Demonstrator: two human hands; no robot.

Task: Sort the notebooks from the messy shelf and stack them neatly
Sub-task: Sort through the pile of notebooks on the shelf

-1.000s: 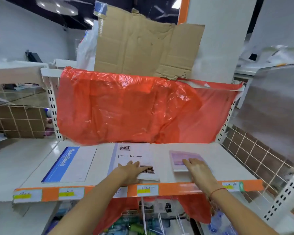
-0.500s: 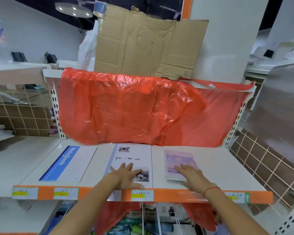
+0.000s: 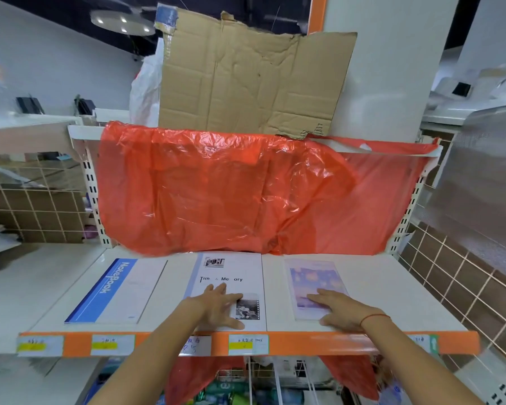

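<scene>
Three notebooks laid flat in a row on a white shop shelf (image 3: 377,293): blue-striped notebook (image 3: 120,290) at left, white "Time & Memory" notebook (image 3: 231,276) in the middle, small pastel notebook (image 3: 316,279) at right. Left hand (image 3: 219,306) pressed flat on the middle cover, fingers spread and straight; right hand (image 3: 338,309) flat on the near end of the pastel one, fingers extended — nothing gripped by either.

Probably light, thin and somewhat floppy, with glossy covers likely to slide easily on the smooth shelf; the pastel one looks thicker, perhaps a stack or wrapped in clear film. Best taken at a near edge, slid toward the orange price rail (image 3: 304,343) until a thumb can get underneath.

Behind, hanging close over the far ends — a crumpled red plastic sheet (image 3: 246,188), liable to snag anything lifted high. Above it, torn cardboard (image 3: 246,74). Wire grid panel (image 3: 465,287) at right, well apart.
</scene>
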